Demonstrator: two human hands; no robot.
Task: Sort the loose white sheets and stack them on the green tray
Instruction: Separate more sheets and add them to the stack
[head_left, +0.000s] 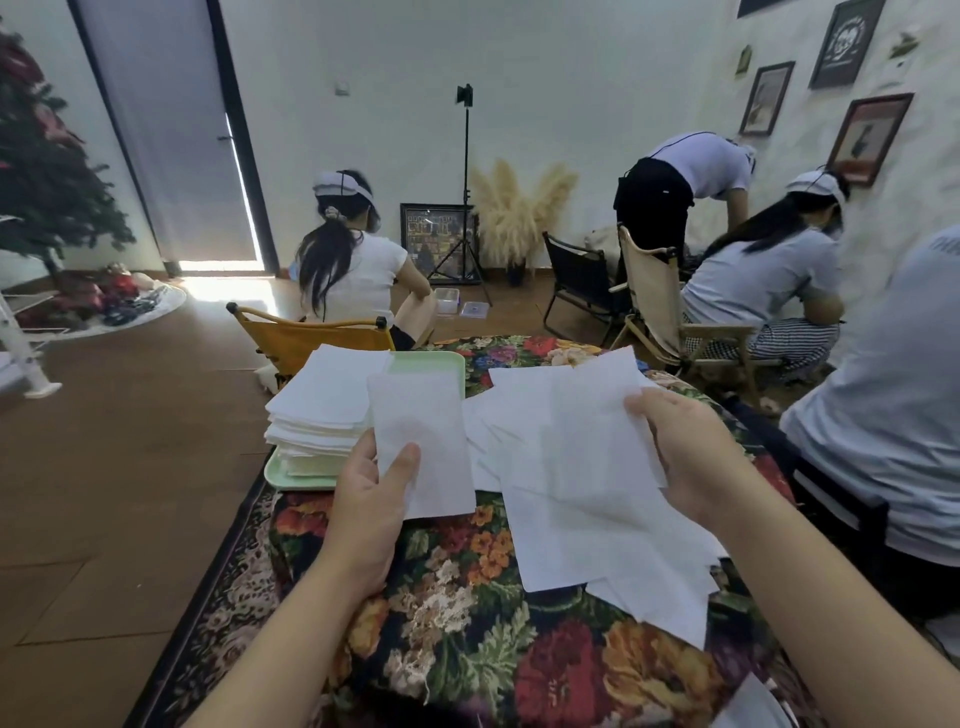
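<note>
A pale green tray sits at the far left of the flowered table and carries a thick stack of white sheets. My left hand pinches one white sheet by its lower left corner, holding it just right of the stack. My right hand grips the right edge of another white sheet, lifted over a loose pile of white sheets spread across the table's right half.
The table has a dark floral cloth. An orange folding chair stands beyond the tray. A person in a white shirt sits close on the right. Other people, chairs and a tripod are further back.
</note>
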